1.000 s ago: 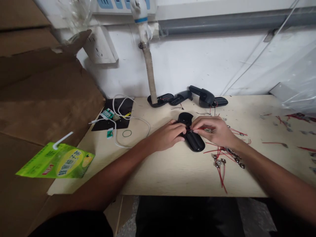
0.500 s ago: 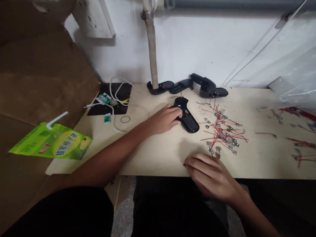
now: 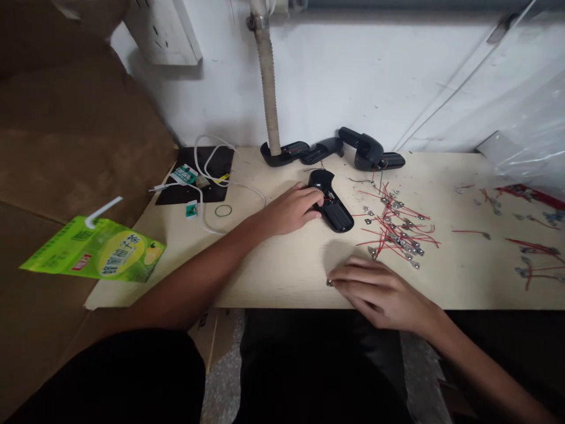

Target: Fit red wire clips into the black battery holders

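Observation:
My left hand (image 3: 294,207) is closed on the left edge of a black plastic housing (image 3: 337,213), which lies on the table with its slotted compartment facing up. A thin red wire shows inside the housing by my fingertips. Near the table's front edge, my right hand (image 3: 375,288) pinches a small metal battery contact (image 3: 329,282) between thumb and fingers; most of the piece is hidden. Just beyond this hand lies a loose pile of metal contacts with red wires (image 3: 399,227).
More black housings (image 3: 285,154) line the wall beneath a ribbed hose (image 3: 267,88). At the left are a white cable (image 3: 251,187), a dark mat (image 3: 176,197) and a green drink pouch (image 3: 123,253) with a straw. More wired contacts (image 3: 536,247) lie at the right.
My right hand has moved slightly away from the table's front edge, and the contact in its fingers shows more clearly. My left hand stays on the housing. The whole view has shifted slightly.

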Demonstrator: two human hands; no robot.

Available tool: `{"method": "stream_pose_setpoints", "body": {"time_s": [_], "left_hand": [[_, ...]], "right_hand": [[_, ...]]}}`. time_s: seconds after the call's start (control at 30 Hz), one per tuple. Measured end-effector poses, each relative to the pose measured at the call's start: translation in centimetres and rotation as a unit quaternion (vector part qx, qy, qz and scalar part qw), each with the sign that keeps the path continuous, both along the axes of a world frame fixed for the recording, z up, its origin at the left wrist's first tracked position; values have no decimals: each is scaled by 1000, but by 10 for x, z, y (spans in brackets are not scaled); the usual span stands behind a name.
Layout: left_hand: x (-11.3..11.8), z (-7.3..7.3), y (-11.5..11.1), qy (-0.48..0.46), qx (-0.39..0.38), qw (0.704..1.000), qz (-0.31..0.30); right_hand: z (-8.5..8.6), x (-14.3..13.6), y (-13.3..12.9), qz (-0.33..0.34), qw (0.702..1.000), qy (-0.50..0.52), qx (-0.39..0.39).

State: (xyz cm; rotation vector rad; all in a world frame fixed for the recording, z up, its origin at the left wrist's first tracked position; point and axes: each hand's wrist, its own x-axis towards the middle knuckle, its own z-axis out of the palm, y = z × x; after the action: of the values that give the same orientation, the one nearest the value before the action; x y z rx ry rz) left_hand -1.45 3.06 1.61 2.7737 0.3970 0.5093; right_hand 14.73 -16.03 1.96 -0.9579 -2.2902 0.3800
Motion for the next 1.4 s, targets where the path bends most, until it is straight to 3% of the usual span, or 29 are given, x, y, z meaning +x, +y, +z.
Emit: {"method": "stream_pose_setpoints", "body": {"time_s": [0.43,0.6,0.77,1.0,1.4], "left_hand": [[-2,-2,3,-8,8,1000,5],[-1,-1,3,0,3,1000,6],[-1,-1,3,-4,-5,1000,4],[-1,-2,3,-7,-4,1000,5],[-1,0,1,2,-13,1000,6]], "right_hand": [[-2,43,45,-12,995,-64,73],[3,14,16,-14,998,14,52],[0,-4,-12,-8,1000,-26,4],[3,-1,-11,-10,999,-7,-36],[1,0,-11,3,997,-73,-11]]}}
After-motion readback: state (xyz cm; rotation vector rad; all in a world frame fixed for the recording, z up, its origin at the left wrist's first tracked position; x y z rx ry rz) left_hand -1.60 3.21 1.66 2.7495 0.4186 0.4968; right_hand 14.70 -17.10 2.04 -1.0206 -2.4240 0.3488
